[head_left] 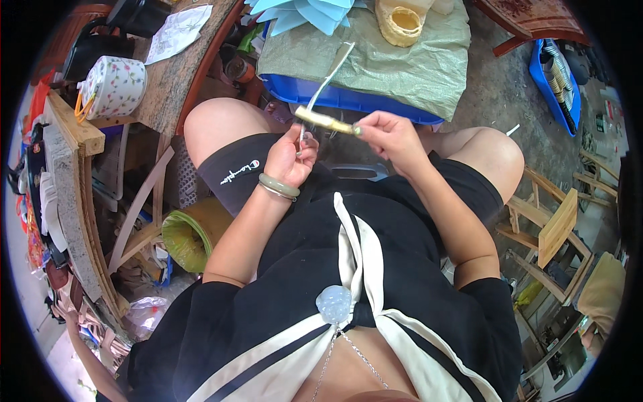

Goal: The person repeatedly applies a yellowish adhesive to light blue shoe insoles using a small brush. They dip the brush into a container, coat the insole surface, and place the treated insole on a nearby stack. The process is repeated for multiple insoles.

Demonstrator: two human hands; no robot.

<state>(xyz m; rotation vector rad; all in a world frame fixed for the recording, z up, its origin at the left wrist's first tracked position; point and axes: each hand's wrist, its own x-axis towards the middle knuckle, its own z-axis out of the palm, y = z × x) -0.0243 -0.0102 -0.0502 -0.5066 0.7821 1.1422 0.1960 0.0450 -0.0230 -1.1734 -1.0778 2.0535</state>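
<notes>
My left hand [293, 157] is closed, pinching a narrow white strip [330, 77] whose upper part points up and to the right. My right hand [392, 141] grips one end of a short, flat, yellowish stick [327, 120] between thumb and fingers. The far end of this stick crosses the strip just above my left fingers; whether they touch I cannot tell. Both hands are held over my lap. Beyond them, a yellow-crusted pot [400, 28] and light-blue sheets [305, 15] rest on a green woven cover [368, 70].
The cover drapes over a blue bin [348, 100]. At left, a flowered pot [117, 87] and a white paper [177, 33] lie on a tabletop [167, 87]. A lined yellow-green bucket [187, 234] stands low left. Wooden frames [559, 228] and a blue crate [554, 84] stand right.
</notes>
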